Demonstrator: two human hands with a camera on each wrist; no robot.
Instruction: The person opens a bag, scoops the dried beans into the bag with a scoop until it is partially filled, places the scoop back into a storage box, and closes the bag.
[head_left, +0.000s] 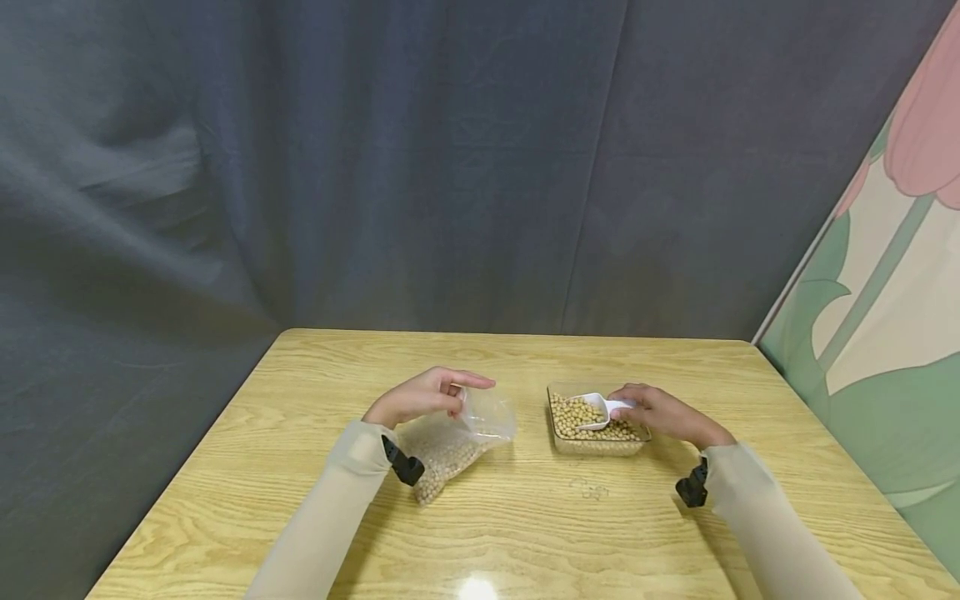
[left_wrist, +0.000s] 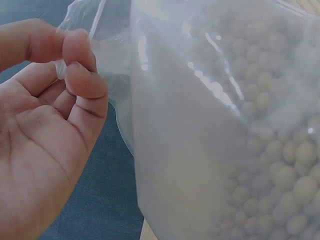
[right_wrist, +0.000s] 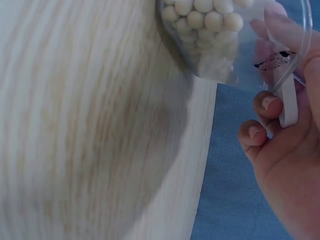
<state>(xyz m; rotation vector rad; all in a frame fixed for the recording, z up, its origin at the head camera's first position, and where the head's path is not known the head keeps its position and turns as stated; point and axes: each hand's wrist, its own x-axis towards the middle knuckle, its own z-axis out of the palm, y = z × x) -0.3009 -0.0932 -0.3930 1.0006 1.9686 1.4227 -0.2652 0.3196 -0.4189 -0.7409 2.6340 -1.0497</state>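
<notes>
My left hand (head_left: 427, 395) pinches the upper edge of a clear plastic zip bag (head_left: 491, 418) partly filled with soybeans (head_left: 433, 477). In the left wrist view, curled fingertips (left_wrist: 86, 82) grip the bag's rim, with the beans (left_wrist: 295, 175) heaped low inside the bag. My right hand (head_left: 667, 412) holds a white scoop (head_left: 596, 410) by its handle over a clear rectangular container (head_left: 596, 448) of soybeans. The scoop's bowl lies among the beans. In the right wrist view, the scoop's handle (right_wrist: 289, 102) sits within the fingers, seen beside the container wall.
Both things stand on a light wood-grain table (head_left: 525, 533). A dark grey-blue curtain (head_left: 450, 167) hangs behind its back edge. To the right is a panel (head_left: 885, 333) painted with a pink tulip and green leaves.
</notes>
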